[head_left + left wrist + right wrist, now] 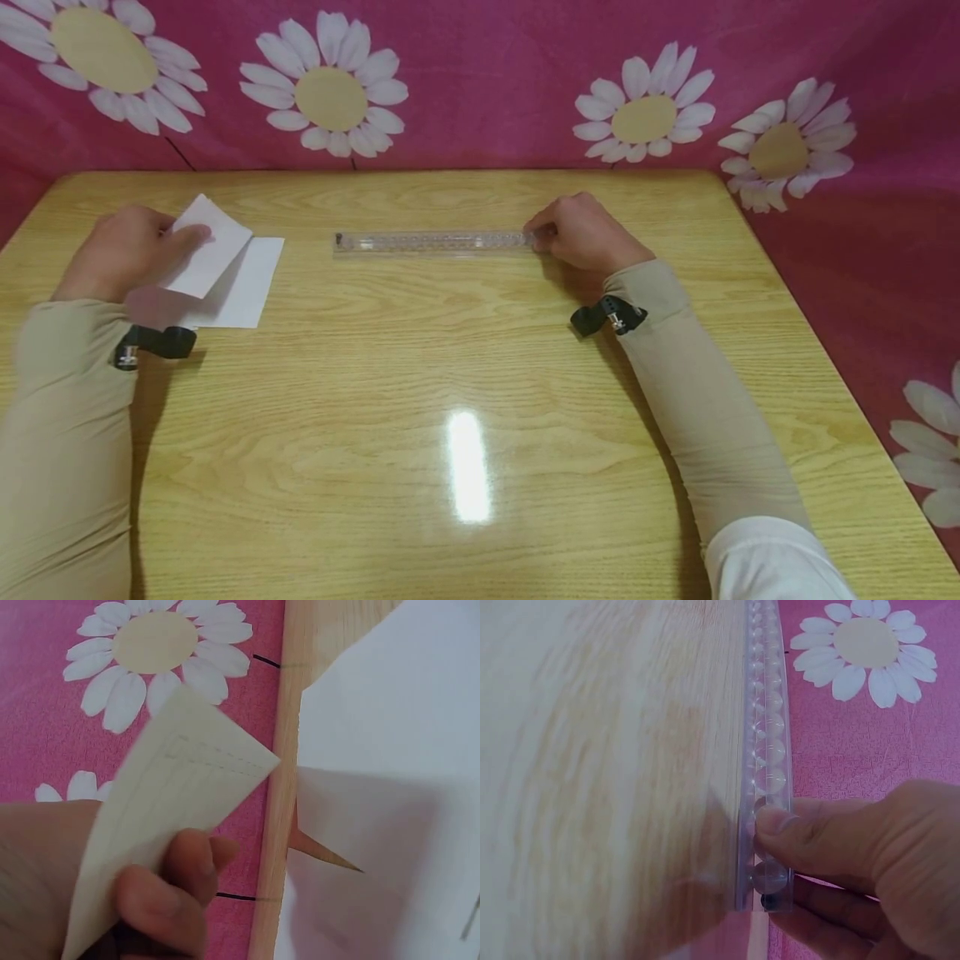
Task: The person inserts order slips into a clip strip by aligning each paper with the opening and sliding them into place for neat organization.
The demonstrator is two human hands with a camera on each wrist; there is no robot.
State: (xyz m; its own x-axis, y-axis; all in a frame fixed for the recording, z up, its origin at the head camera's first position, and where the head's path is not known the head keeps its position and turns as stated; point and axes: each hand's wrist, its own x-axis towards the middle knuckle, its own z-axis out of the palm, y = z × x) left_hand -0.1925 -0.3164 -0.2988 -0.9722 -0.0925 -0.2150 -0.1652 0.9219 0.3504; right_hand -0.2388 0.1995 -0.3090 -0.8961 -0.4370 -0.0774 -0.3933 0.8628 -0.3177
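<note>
On the left of the head view, my left hand [123, 254] pinches a small white sheet of paper [213, 250] between thumb and fingers. In the left wrist view this paper [176, 769] bends slightly and bears faint dashed lines. Below it, more white paper [251, 287] lies on the table, partly hidden by the hand and the held sheet. My right hand [588, 237] grips the right end of a long, narrow clear plastic case [431, 242]. In the right wrist view, a row of clear balls [772, 750] shows inside the case, with the thumb on its side.
The wood-grain table [360, 417] reaches back to a pink cloth [480, 83] printed with large white daisies. More of that cloth hangs along the right side. A bright light reflection [468, 467] shows on the tabletop near the front.
</note>
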